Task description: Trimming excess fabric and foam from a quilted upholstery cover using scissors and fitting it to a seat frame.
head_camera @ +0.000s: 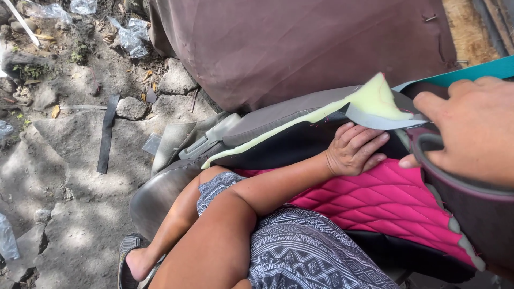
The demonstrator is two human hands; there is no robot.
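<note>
Head view, left to right: left hand lies flat, fingers loose and spread, on the black border of the seat cover where it meets the pink quilted panel. Cover rests across the lap, long axis running toward the lower right corner. Foam strip lifts just above those fingers. Right hand, nearer the camera, curls over the grey piped edge, thumb under. Its fingertips are partly hidden; cover's far right end is cut off.
</note>
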